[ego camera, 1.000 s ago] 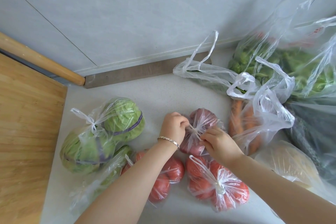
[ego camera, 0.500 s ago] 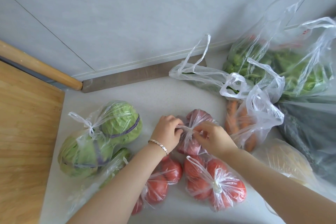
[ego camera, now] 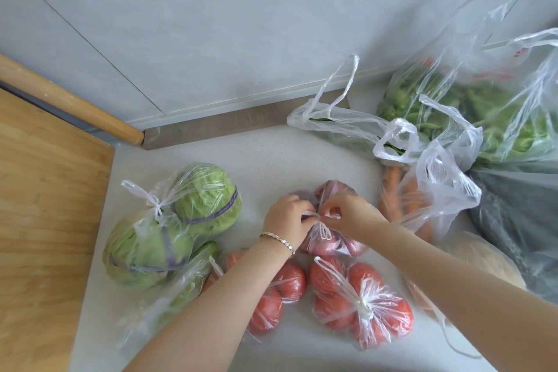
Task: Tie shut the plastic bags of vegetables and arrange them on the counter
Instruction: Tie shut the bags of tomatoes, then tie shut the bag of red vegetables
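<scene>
So, looking down from the head view, you're working on the bag of purple-red veg (ego camera: 338, 246), which is sitting mid-table, just behind the two tomato bags (ego camera: 362, 305). Your left hand (ego camera: 287, 220) and right hand (ego camera: 353, 214) are both curled tight and pinching the handle strands, meeting right over the knot (ego camera: 317, 216). I'm guessing you're holding them that close so the twist isn't slipping while you're cinching it down.

The bag is resting on the table (ego camera: 271, 160) rather than being lifted, so its weight is probably doing the anchoring for you. The cabbage bag (ego camera: 172, 226) and both tomato bags are lying knotted on your left and near side. The carrot bag (ego camera: 401, 199) and greens bag (ego camera: 483, 112) are sitting open-handled on your right, presumably waiting their turn. That looks like a sensible done-pile versus to-do-pile split to me.
</scene>
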A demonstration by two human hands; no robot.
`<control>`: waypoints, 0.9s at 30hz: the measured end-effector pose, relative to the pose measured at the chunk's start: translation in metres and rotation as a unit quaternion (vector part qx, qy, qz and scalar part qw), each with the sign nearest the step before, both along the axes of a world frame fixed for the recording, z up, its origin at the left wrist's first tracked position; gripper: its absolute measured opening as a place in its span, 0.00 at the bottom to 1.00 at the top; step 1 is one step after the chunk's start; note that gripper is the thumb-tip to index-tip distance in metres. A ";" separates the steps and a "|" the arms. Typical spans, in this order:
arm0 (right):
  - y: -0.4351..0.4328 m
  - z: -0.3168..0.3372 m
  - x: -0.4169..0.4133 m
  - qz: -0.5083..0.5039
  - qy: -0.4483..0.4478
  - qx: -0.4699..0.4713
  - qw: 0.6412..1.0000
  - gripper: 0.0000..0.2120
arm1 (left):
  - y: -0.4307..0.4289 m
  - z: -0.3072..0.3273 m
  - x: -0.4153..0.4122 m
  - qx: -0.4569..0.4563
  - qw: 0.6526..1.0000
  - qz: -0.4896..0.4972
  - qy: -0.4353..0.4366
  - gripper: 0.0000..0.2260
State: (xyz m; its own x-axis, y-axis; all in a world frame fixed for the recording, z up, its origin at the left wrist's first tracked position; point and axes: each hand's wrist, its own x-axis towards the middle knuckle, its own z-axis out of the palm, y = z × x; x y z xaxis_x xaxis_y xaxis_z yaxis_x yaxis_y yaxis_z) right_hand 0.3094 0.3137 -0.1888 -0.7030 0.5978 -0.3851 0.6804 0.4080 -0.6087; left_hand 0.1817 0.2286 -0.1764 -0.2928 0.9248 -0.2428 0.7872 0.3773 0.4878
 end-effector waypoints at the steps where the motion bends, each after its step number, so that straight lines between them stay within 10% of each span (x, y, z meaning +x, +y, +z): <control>1: -0.001 0.000 -0.001 0.008 -0.011 0.009 1.000 0.07 | 0.000 -0.001 0.001 0.005 1.000 -0.002 0.003 0.09; 13: 0.004 0.034 -0.003 0.080 -0.086 0.052 0.992 0.11 | 0.010 0.013 0.000 -0.033 0.994 -0.061 0.079 0.08; 18: 0.018 0.107 0.004 0.034 0.081 0.196 0.977 0.07 | 0.048 0.063 -0.003 0.137 0.990 -0.012 0.022 0.20; 21: 0.023 0.145 0.014 0.006 0.264 0.360 0.895 0.08 | 0.083 0.092 -0.007 0.217 0.975 0.055 -0.006 0.25; 25: 0.042 0.155 0.027 -0.088 0.295 0.480 0.822 0.22 | 0.126 0.115 -0.008 0.117 0.985 0.107 -0.073 0.35; 27: 0.052 0.151 0.032 -0.144 0.212 0.458 0.851 0.30 | 0.138 0.117 -0.012 0.012 0.984 0.128 -0.123 0.35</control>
State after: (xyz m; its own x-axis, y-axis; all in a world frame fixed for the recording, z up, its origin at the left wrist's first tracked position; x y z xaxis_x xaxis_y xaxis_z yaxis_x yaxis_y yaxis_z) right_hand 0.3417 0.3657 -0.0377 -0.4362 0.6817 0.5875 0.6308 0.6972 -0.3406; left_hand 0.1698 0.3667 -0.0591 -0.4520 0.8346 -0.3149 0.5243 0.5341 0.6632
